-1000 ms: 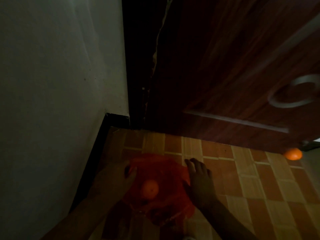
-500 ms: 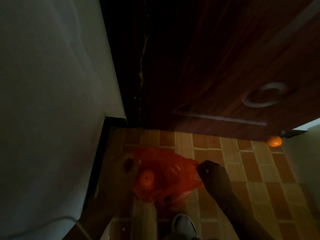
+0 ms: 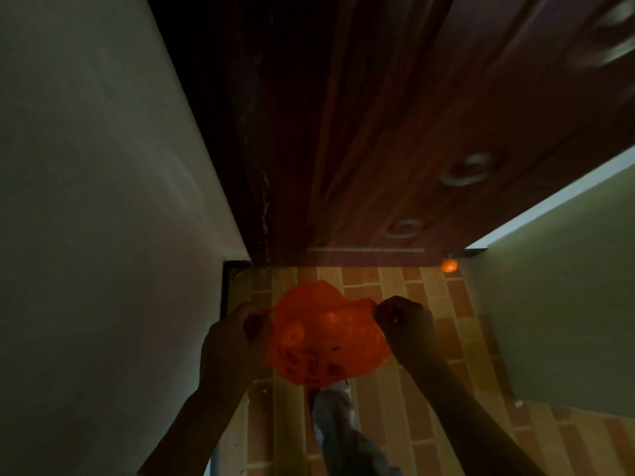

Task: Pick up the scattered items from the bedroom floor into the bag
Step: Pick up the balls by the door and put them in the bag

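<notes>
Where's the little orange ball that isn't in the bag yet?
Find the big dark wooden door. At its bottom right corner, where it meets the pale wall, the ball sits on the tiled floor. It is small, round, bright orange and alone.

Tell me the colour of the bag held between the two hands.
Orange-red bag, translucent with dark printing; head view.

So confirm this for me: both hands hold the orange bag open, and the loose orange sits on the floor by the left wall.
Not quite. In the head view the left hand and right hand do hold the orange bag, but the loose orange sits by the right wall, at the door's foot.
</notes>
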